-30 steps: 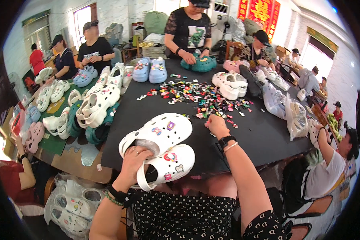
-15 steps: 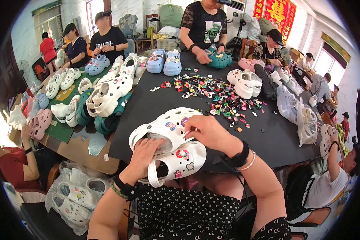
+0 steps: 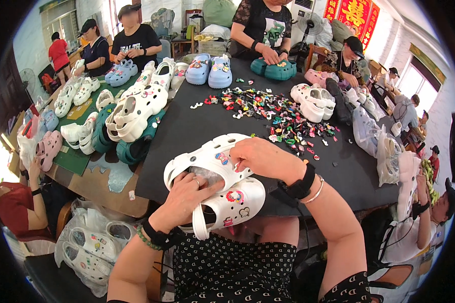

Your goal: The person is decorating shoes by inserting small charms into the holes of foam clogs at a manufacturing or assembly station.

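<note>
my left hand (image 3: 189, 194) is gripping a pair of white clogs (image 3: 214, 179) from the side, fingers curled into the opening of the upper clog, at the near edge of the black desk (image 3: 187, 131). my right hand (image 3: 262, 159) is resting on top of the upper clog, fingertips pinched together on its strap beside a small coloured charm (image 3: 221, 158); i cannot tell whether anything is lying between them. the lower clog is overhanging the near edge, above my dotted lap. a scatter of loose charms (image 3: 278, 113) is lying toward the middle of the desk. a blue pair of clogs (image 3: 209, 70) is standing at the far edge, and stacked white clogs (image 3: 136, 108) are lying along the left edge.
</note>
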`<state>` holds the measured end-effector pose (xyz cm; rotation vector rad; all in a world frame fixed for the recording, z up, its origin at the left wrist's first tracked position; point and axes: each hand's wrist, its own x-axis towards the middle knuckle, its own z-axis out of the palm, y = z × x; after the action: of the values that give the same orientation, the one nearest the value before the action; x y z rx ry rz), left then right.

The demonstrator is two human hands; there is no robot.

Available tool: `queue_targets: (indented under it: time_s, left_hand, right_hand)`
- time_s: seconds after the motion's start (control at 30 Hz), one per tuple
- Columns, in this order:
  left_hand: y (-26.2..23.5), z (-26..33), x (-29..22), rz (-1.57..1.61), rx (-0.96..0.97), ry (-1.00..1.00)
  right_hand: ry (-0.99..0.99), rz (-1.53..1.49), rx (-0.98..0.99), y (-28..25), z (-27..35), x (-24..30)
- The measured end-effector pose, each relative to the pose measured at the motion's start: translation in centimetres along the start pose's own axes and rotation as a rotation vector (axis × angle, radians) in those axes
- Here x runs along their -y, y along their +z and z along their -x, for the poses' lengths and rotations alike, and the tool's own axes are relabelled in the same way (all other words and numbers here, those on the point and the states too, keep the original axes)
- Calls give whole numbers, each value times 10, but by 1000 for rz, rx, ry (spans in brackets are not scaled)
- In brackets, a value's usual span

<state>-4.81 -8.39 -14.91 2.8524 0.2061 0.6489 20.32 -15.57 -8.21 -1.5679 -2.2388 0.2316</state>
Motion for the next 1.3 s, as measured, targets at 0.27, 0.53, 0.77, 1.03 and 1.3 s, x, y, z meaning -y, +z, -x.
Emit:
queue_targets:
  time_s: [0.27,0.53,0.77,1.03,1.3]
  left_hand:
    - [-1,-2,1,2,61,-9]
    - [2,-3,-1,-29,88,23]
    - [-3,-2,1,-43,110,20]
    - [-65,-15,10,681,215,-128]
    - [7,-43,-64,232,-167,-559]
  right_hand:
    - [-131,99,147,-7,-14,-2]
    - [137,30,309,-2,-34,-20]
    - [252,58,437,-7,-43,-11]
    - [245,-33,414,-5,-32,-15]
    - [222,-42,380,-2,-28,-21]
